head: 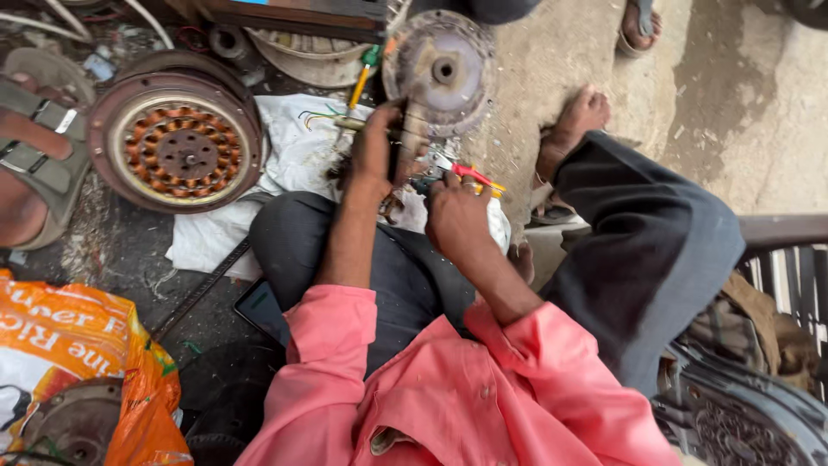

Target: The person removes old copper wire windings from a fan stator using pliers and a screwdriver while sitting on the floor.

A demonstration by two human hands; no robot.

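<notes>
My left hand (pixel 373 148) grips the lower edge of a round grey metal motor cover (pixel 440 69) that stands on edge above my knees. My right hand (pixel 454 216) is closed around a tool with red handles (pixel 473 175), probably pliers, pressed close under the cover. Small wires and metal bits lie between the two hands, partly hidden by my fingers. I wear a pink shirt with rolled sleeves and dark trousers.
A round motor stator with copper windings (pixel 178 144) lies on the ground at left, on a white cloth (pixel 297 155). A yellow-handled screwdriver (pixel 360 85) rests near the cover. An orange printed sack (pixel 78 362) is at lower left. Another person's sandalled foot (pixel 34 147) is at far left.
</notes>
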